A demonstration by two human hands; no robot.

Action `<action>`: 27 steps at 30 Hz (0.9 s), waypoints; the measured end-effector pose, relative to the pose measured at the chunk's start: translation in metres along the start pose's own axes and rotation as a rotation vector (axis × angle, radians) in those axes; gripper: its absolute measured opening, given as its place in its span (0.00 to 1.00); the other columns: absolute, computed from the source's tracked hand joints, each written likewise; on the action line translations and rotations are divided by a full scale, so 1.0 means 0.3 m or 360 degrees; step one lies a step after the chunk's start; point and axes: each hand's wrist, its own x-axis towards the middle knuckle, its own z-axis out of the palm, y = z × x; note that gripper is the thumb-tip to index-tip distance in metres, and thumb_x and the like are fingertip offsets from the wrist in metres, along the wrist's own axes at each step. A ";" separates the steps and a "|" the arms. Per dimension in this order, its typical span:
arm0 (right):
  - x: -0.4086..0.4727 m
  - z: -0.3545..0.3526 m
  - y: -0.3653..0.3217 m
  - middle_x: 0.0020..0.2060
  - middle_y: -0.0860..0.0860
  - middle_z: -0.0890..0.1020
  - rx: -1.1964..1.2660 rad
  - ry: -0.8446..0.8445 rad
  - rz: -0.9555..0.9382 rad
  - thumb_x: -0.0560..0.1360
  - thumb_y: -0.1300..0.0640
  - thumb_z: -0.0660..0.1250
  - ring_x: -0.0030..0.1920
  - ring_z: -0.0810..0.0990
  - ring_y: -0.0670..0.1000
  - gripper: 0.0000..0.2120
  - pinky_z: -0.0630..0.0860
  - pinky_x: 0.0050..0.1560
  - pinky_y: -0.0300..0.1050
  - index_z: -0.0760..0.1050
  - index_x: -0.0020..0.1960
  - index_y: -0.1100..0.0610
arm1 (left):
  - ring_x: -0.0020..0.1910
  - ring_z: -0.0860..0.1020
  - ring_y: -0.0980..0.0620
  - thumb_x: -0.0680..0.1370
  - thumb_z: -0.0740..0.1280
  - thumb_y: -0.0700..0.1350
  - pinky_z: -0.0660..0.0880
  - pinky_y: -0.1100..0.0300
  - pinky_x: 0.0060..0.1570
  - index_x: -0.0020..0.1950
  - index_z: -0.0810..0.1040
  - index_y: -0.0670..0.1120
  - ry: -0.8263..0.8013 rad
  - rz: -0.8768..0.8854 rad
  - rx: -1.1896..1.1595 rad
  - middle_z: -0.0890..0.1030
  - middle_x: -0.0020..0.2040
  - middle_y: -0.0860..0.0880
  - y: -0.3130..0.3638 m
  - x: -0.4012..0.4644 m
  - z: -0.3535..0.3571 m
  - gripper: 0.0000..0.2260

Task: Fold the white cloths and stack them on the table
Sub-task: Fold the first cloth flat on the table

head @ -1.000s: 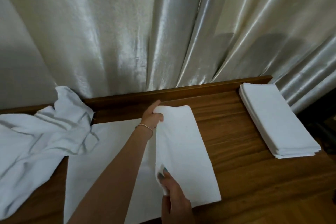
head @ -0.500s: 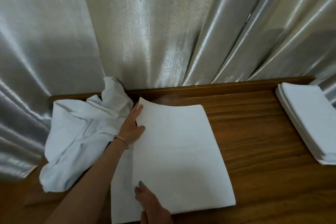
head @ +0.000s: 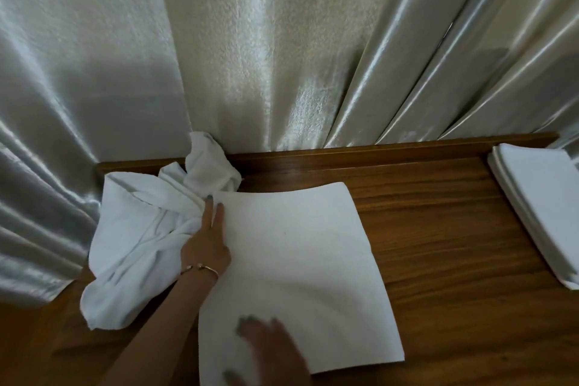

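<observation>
**Flat on the folded cloth**

From my head camera: my left hand [head: 206,252] lies along the left edge of the folded white cloth [head: 297,263], fingers [head: 219,215] straight and pressed flat on it, holding nothing. My right hand [head: 272,351] rests on the near part of the same cloth; it is blurred, but the fingers look spread and flat. The cloth lies in the middle of the wooden counter [head: 438,229]. Just left of it, touching my left hand, sits a crumpled heap of white cloths [head: 141,229]. At the counter's right end lies a stack of folded cloths [head: 539,197]. A shiny curtain [head: 282,56] hangs behind.
</observation>
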 end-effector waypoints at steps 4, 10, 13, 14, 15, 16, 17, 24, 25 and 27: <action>0.133 -0.209 0.224 0.62 0.59 0.75 -0.0074 0.0260 0.1219 0.71 0.51 0.70 0.64 0.71 0.58 0.26 0.71 0.62 0.56 0.68 0.64 0.59 | 0.40 0.79 0.45 0.66 0.70 0.36 0.73 0.58 0.31 0.74 0.64 0.47 0.0397 0.0071 0.0111 0.59 0.77 0.45 0.086 -0.035 -0.004 0.36; 0.237 -0.363 0.436 0.55 0.59 0.79 -0.0012 -0.0370 0.1981 0.69 0.39 0.72 0.56 0.78 0.61 0.34 0.70 0.52 0.48 0.67 0.61 0.62 | 0.54 0.79 0.44 0.70 0.71 0.42 0.76 0.52 0.51 0.61 0.78 0.46 0.0322 0.0460 0.0161 0.75 0.66 0.45 0.325 0.006 0.043 0.18; 0.245 -0.362 0.459 0.50 0.56 0.83 0.0081 -0.0603 0.1961 0.70 0.41 0.71 0.51 0.81 0.58 0.26 0.74 0.49 0.46 0.76 0.57 0.60 | 0.59 0.77 0.49 0.80 0.59 0.46 0.75 0.57 0.55 0.68 0.71 0.50 0.0134 0.0537 -0.0145 0.72 0.69 0.52 0.528 0.066 0.088 0.15; 0.243 -0.364 0.466 0.49 0.55 0.83 0.0123 -0.0662 0.1938 0.70 0.42 0.71 0.50 0.81 0.56 0.23 0.77 0.50 0.46 0.78 0.54 0.59 | 0.58 0.78 0.49 0.81 0.58 0.45 0.75 0.57 0.55 0.69 0.69 0.51 0.0076 0.0523 -0.0214 0.71 0.69 0.52 0.604 0.086 0.099 0.16; 0.238 -0.363 0.475 0.49 0.54 0.83 0.0164 -0.0717 0.1939 0.69 0.43 0.72 0.49 0.81 0.55 0.21 0.78 0.50 0.48 0.78 0.52 0.58 | 0.58 0.78 0.48 0.81 0.59 0.44 0.76 0.57 0.55 0.70 0.67 0.51 0.0006 0.0495 -0.0269 0.71 0.69 0.52 0.674 0.113 0.114 0.17; 0.231 -0.363 0.484 0.49 0.54 0.83 0.0196 -0.0778 0.1940 0.69 0.44 0.72 0.49 0.81 0.54 0.19 0.78 0.51 0.48 0.77 0.50 0.57 | 0.58 0.78 0.46 0.81 0.59 0.43 0.76 0.55 0.56 0.71 0.65 0.50 -0.0070 0.0450 -0.0307 0.72 0.69 0.50 0.737 0.139 0.130 0.19; 0.225 -0.367 0.490 0.50 0.52 0.82 0.0228 -0.0848 0.1954 0.69 0.44 0.72 0.49 0.80 0.53 0.17 0.78 0.52 0.48 0.75 0.48 0.55 | 0.58 0.78 0.45 0.80 0.60 0.41 0.75 0.53 0.57 0.72 0.64 0.49 -0.0144 0.0389 -0.0319 0.72 0.68 0.47 0.788 0.169 0.147 0.20; 0.200 -0.472 0.572 0.40 0.44 0.74 0.0376 -0.1180 0.1899 0.65 0.42 0.72 0.45 0.76 0.45 0.15 0.73 0.45 0.39 0.71 0.41 0.50 | 0.70 0.66 0.38 0.76 0.67 0.50 0.68 0.48 0.66 0.75 0.53 0.39 -0.0500 -0.0082 0.0012 0.59 0.73 0.37 0.882 0.348 0.209 0.34; 0.192 -0.479 0.591 0.40 0.44 0.75 0.0437 -0.1211 0.1858 0.64 0.43 0.73 0.43 0.75 0.44 0.16 0.73 0.42 0.38 0.70 0.40 0.50 | 0.70 0.65 0.38 0.75 0.68 0.52 0.68 0.48 0.66 0.75 0.54 0.39 -0.0523 -0.0104 0.0021 0.60 0.73 0.37 0.876 0.361 0.207 0.36; 0.173 -0.480 0.622 0.39 0.44 0.76 0.0542 -0.1239 0.1752 0.64 0.44 0.73 0.41 0.75 0.43 0.14 0.71 0.38 0.36 0.72 0.38 0.51 | 0.70 0.65 0.39 0.73 0.69 0.56 0.68 0.47 0.66 0.74 0.58 0.41 -0.0574 -0.0106 0.0070 0.62 0.73 0.38 0.861 0.377 0.195 0.37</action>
